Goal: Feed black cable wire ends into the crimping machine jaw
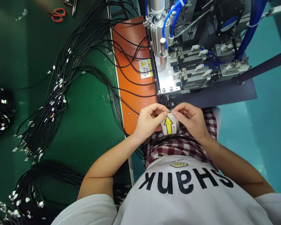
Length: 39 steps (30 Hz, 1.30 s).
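My left hand (152, 117) is closed in a pinch at the front of the machine, just above a white label with a yellow arrow (169, 125). A black cable (128, 104) runs across the orange plate (131, 118) and passes behind this hand. Close beside it, my right hand (189, 118) also pinches, its fingertips nearly meeting the left ones. Between them shows a tiny bit of thin wire ends (170, 111), mostly covered by the fingers. Several other black cables lie over the orange plate, their ends at the machine's feed edge (153, 68).
The machine (164, 75) with cylinders and blue air hoses (253, 28) stands ahead and right. On the green table (91, 125) at left lie bundles of black cables (58, 81) with shiny connector ends. Red-handled scissors (58, 15) rest at the far left.
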{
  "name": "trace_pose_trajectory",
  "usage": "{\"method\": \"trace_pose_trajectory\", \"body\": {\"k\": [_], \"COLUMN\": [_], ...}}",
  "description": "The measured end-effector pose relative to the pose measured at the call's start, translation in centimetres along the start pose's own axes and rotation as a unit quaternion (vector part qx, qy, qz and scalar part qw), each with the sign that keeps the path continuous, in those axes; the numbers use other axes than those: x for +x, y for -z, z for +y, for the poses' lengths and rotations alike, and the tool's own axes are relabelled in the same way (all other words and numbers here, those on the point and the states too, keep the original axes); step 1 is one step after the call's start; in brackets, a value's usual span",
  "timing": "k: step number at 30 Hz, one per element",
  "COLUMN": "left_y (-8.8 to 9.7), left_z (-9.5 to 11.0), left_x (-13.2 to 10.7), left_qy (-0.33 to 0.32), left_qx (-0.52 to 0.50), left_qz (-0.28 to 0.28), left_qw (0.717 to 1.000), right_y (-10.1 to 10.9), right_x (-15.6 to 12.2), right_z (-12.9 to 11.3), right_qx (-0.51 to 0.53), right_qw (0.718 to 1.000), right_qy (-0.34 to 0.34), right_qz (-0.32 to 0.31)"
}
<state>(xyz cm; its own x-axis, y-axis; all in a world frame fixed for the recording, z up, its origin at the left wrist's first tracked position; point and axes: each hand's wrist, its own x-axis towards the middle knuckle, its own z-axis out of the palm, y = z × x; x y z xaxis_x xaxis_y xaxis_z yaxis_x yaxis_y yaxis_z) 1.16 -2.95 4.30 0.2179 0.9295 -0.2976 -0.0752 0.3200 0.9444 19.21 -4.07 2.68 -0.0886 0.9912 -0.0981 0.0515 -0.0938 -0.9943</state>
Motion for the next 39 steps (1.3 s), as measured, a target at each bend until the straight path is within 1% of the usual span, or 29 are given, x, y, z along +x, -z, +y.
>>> {"method": "trace_pose_trajectory", "body": {"k": [4, 7, 9, 14, 16, 18, 22, 25, 28, 30, 31, 32, 34, 37, 39], "left_y": [-0.2, -0.3, -0.3, -0.2, 0.1, 0.5, 1.1, 1.4, 1.4, 1.3, 1.2, 1.1, 1.0, 0.6, 0.5], "left_z": [0.2, 0.4, 0.4, 0.6, 0.8, 0.9, 1.1, 1.0, 0.9, 0.9, 0.9, 0.9, 1.0, 1.1, 1.1], "left_x": [-0.1, -0.1, -0.1, 0.1, 0.2, 0.4, 0.5, 0.4, 0.1, 0.0, -0.1, -0.1, -0.1, 0.1, 0.3], "left_qy": [0.007, 0.009, 0.007, 0.014, 0.024, 0.038, 0.058, 0.083, 0.127, 0.134, 0.129, 0.122, 0.103, 0.059, 0.044], "left_qx": [0.006, 0.004, 0.004, 0.004, 0.003, 0.007, 0.029, 0.050, 0.061, 0.064, 0.063, 0.062, 0.055, 0.034, 0.023], "left_qz": [0.001, 0.007, 0.009, 0.008, -0.008, -0.038, -0.087, -0.103, -0.115, -0.117, -0.114, -0.108, -0.088, -0.058, -0.039], "left_qw": [1.000, 1.000, 1.000, 1.000, 1.000, 0.999, 0.994, 0.990, 0.983, 0.982, 0.983, 0.985, 0.989, 0.996, 0.998], "right_y": [1.0, 1.0, 0.9, 0.8, 1.0, 1.3, 2.0, 2.5, 2.7, 2.8, 2.7, 2.7, 2.5, 2.2, 2.0], "right_x": [0.9, 1.1, 1.1, 1.0, 1.2, 1.4, 2.1, 2.5, 3.0, 3.2, 3.2, 3.2, 2.9, 2.2, 1.5], "right_z": [-0.1, -0.2, -0.4, -0.5, -0.4, -0.3, -0.6, -1.1, -1.5, -1.5, -1.5, -1.4, -1.1, -0.3, 0.1], "right_qx": [0.061, 0.054, 0.039, -0.019, -0.039, -0.065, -0.135, -0.191, -0.245, -0.270, -0.274, -0.268, -0.231, -0.154, -0.127], "right_qw": [0.997, 0.995, 0.995, 0.996, 0.994, 0.989, 0.966, 0.943, 0.911, 0.891, 0.887, 0.888, 0.911, 0.958, 0.974], "right_qy": [-0.026, -0.030, -0.025, 0.015, 0.037, 0.069, 0.154, 0.200, 0.250, 0.281, 0.289, 0.290, 0.273, 0.208, 0.166], "right_qz": [-0.045, -0.076, -0.084, -0.081, -0.095, -0.116, -0.159, -0.184, -0.218, -0.234, -0.236, -0.234, -0.208, -0.124, -0.085]}}
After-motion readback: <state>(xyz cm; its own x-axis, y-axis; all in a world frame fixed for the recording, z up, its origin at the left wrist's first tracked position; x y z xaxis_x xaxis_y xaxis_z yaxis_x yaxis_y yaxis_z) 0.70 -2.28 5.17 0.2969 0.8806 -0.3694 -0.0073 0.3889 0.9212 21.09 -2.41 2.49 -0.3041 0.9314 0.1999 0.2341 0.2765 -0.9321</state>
